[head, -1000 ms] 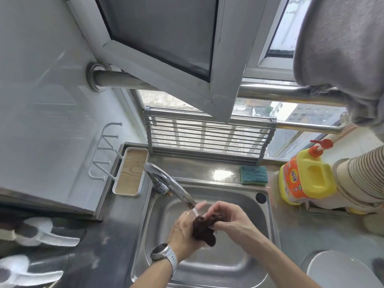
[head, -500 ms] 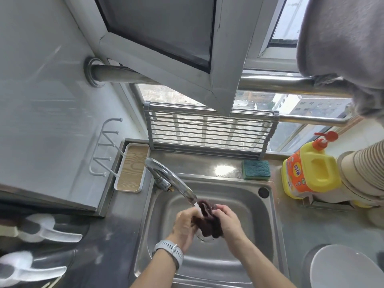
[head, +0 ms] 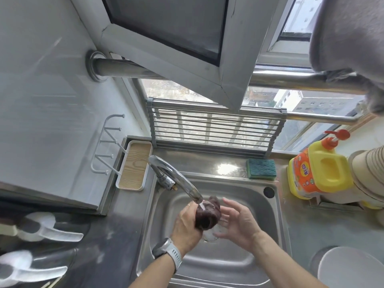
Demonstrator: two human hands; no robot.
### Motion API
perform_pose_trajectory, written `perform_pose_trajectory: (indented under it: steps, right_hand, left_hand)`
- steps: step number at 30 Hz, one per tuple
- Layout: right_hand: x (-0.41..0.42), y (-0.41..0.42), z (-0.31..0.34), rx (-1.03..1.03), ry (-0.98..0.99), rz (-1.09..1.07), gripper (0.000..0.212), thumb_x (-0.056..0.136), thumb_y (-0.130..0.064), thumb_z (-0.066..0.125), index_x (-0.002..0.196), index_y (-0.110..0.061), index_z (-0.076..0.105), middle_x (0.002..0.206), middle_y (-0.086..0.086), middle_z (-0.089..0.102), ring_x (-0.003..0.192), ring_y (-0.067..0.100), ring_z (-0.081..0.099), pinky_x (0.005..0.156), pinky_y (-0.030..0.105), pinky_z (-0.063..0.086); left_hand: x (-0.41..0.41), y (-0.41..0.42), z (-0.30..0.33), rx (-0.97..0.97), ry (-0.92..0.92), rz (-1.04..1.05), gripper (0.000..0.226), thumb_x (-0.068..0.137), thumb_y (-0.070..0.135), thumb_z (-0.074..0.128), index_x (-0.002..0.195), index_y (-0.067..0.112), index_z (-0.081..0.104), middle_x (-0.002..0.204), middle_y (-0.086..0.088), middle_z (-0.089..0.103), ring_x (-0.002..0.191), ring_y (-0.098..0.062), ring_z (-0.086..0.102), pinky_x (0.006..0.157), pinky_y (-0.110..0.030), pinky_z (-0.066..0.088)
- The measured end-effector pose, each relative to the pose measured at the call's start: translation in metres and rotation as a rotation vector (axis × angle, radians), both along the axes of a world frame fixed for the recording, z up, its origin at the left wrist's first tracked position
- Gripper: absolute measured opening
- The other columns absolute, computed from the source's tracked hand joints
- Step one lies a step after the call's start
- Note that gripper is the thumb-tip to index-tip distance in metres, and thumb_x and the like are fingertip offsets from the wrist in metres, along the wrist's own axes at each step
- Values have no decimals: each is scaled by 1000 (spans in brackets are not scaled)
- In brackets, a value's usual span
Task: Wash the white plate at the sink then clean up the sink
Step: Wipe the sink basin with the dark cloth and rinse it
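Observation:
Over the steel sink (head: pixel 268 229) my left hand (head: pixel 187 227) squeezes a dark brown cloth (head: pixel 207 215) under water running from the chrome tap (head: pixel 176 179). My right hand (head: pixel 239 223) hovers just right of the cloth with its fingers spread, holding nothing. The white plate (head: pixel 351 269) lies on the counter at the bottom right, partly cut off by the frame edge.
A green sponge (head: pixel 261 169) lies behind the sink. A yellow detergent bottle (head: pixel 318 169) and stacked paper cups (head: pixel 369 169) stand at the right. A roll-up drying rack (head: pixel 214 129) leans on the window. A white tray (head: pixel 134 165) sits left of the tap. The open window frame (head: pixel 187 48) hangs overhead.
My right hand has let go of the cloth and opened beside it. The left hand keeps the cloth, now bunched upright under the running water.

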State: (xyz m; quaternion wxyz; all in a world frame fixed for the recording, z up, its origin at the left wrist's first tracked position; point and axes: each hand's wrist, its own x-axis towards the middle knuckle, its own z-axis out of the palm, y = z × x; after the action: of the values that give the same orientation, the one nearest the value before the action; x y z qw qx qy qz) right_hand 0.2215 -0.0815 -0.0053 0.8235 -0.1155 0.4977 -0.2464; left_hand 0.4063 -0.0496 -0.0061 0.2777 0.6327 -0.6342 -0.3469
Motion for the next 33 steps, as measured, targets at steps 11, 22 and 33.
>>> perform_pose_trajectory:
  steps: [11,22,33]
  right_hand:
    - [40,-46,4,-1,-497,882,66,85,-34,73,141,-12,46,139,22,52,106,16,68,67,12,56]
    - [52,-43,-8,-885,881,1421,28,65,-39,69,76,-16,57,74,1,66,67,26,64,60,30,52]
    - [12,-11,-45,-1459,1287,1346,33,35,-39,74,46,-19,51,39,-1,56,31,20,55,35,17,32]
  left_hand:
    - [30,-32,-16,-562,-456,-539,30,86,13,63,115,12,70,92,-2,71,73,-17,63,62,-28,58]
    - [-3,-37,-3,252,-798,-487,31,86,40,62,106,18,70,108,-8,76,102,-33,73,82,-37,55]
    - [-37,-18,-22,751,-254,-212,15,69,19,60,84,17,64,90,-13,74,88,-37,70,63,-28,48]
